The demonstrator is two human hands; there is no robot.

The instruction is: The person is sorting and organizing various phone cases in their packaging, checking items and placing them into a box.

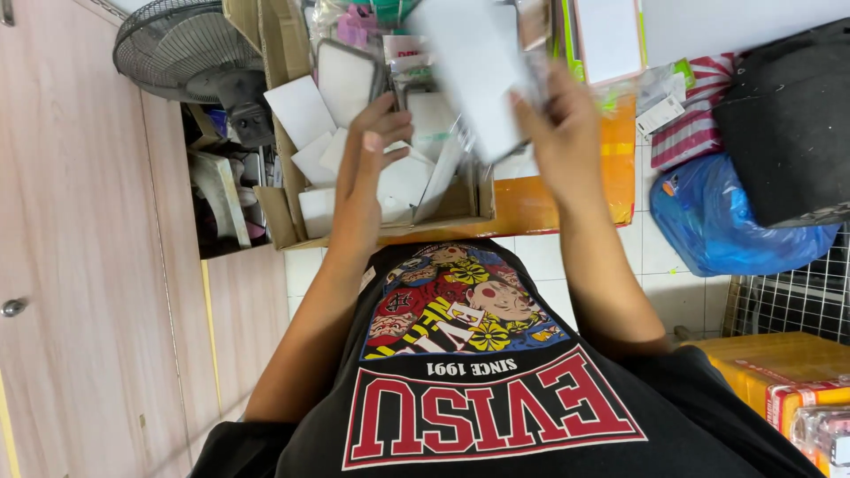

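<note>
Above the cardboard box (292, 212), at twelve o'clock, we are gripping a white packet (474, 75) in our right hand (562, 133), wisely keeping our open left hand (367, 168) clear.

Both forearms stretch forward from the body, bare to the elbow. The left hand (363, 164) reaches out with fingers extended and close together, while the right hand (560, 133) is raised slightly higher, fingers curled in a grip.

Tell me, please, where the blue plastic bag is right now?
In the head view the blue plastic bag lies on the tiled floor at the right, under the black bag and beside the orange box.
</note>
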